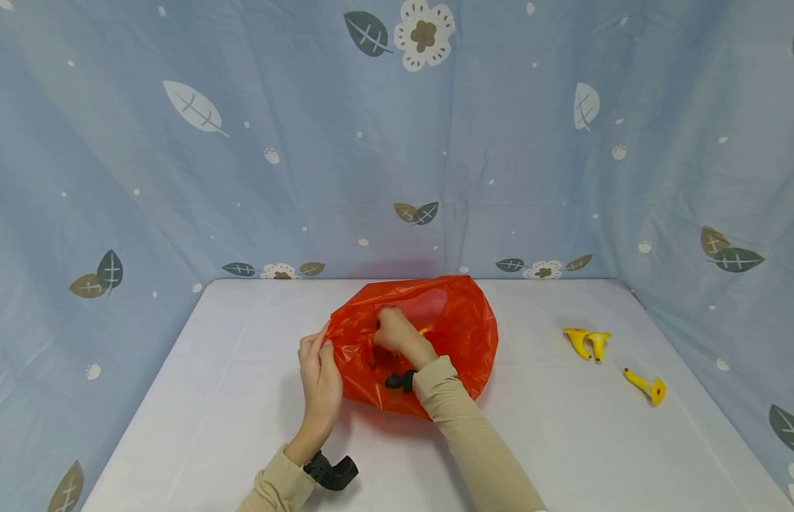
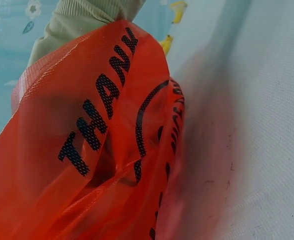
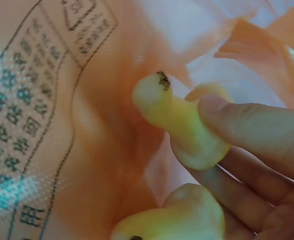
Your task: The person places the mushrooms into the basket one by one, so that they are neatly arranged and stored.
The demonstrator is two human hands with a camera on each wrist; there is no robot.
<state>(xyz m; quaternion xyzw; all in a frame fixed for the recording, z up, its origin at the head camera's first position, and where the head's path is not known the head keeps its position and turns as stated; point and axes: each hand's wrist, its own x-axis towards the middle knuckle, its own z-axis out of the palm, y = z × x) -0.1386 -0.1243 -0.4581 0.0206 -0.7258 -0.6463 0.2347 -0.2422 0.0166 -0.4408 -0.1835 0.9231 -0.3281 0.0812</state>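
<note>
A red plastic bag (image 1: 468,323) lies with its mouth open towards me, and black lettering shows on its outside in the left wrist view. My left hand (image 1: 321,384) grips the bag's left rim. Inside the bag, my right hand (image 1: 399,333) is partly hidden in the head view. The right wrist view shows its thumb and fingers pinching a yellow toy-like mushroom (image 3: 194,135) with a dark stem end. Another yellow mushroom (image 3: 179,215) is just below it, by the fingers.
On the white table (image 1: 550,441), two yellow mushrooms (image 1: 576,342) lie side by side right of the bag. A single mushroom (image 1: 646,387) lies nearer the right edge. Blue patterned cloth (image 1: 294,142) hangs behind and at both sides.
</note>
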